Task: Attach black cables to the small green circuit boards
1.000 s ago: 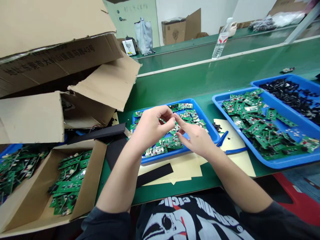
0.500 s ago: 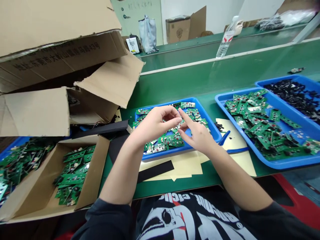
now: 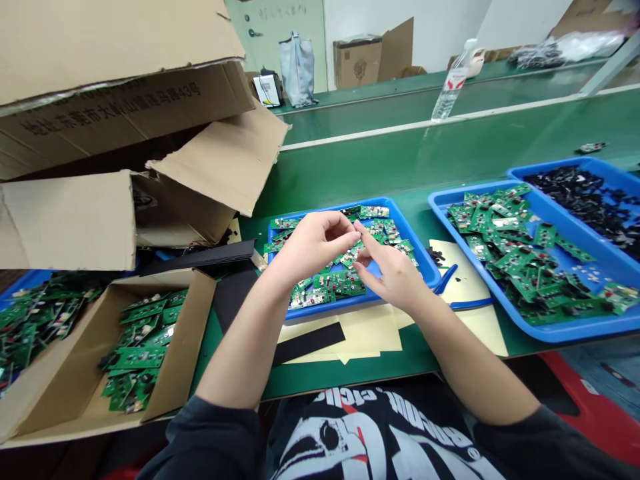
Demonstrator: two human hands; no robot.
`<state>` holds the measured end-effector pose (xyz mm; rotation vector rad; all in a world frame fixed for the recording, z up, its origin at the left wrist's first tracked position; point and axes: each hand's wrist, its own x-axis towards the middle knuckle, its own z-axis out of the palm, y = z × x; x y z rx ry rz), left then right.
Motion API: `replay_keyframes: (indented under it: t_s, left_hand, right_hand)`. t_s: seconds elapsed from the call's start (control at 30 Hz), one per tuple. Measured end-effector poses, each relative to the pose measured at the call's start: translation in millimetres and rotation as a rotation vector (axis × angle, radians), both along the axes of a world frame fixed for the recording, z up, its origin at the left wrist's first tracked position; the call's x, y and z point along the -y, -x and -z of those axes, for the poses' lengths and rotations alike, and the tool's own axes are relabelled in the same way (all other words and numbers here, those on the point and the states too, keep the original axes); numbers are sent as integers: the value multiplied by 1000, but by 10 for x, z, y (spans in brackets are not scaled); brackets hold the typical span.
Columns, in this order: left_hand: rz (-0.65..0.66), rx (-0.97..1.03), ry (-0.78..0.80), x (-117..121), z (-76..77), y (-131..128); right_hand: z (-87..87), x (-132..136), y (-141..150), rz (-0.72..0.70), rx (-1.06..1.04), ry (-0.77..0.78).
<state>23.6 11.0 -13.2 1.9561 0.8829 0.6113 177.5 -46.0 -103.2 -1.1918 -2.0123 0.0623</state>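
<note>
My left hand [image 3: 320,245] is closed in a pinch above a blue tray [image 3: 434,270] of green circuit boards [image 3: 345,283]. Anything between its thumb and index finger is too small to make out. My right hand [image 3: 393,270] comes from the other side, its index fingertip meeting the pinching fingers of my left hand. The right thumb stands apart from that index finger, and nothing shows between them. Both hands are raised over the boards. A black strip [image 3: 310,343] lies on cream paper [image 3: 370,333] in front of the tray.
Blue-handled pliers [image 3: 470,304] lie right of the tray. Further right stand a blue tray of boards [image 3: 520,260] and one of black parts [image 3: 585,200]. A cardboard box of boards [image 3: 193,340] and a large open carton [image 3: 115,143] crowd the left. A water bottle [image 3: 453,83] stands behind.
My two hands have come slightly closer, the right index fingertip now touching the left fingertips. The camera view has shifted a little; the trays and boards stay in place.
</note>
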Motion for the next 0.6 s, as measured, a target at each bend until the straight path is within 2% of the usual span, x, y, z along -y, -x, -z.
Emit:
replay_keyframes:
  t_s: [0.2,0.33,0.5,0.6]
  left_hand:
    - [-56,-10,-48,3,7,-23]
    - [6,10,30,20,-73,24]
    - [48,45,87,68,-192,119]
    - [22,91,75,75,-215,148]
  right_hand:
    - [-23,21,13,-3,14,-31]
    - [-39,29,10,55,25,-52]
    - [-47,19,-18,122,-88,6]
    - [-52,15,-31,124,-121,5]
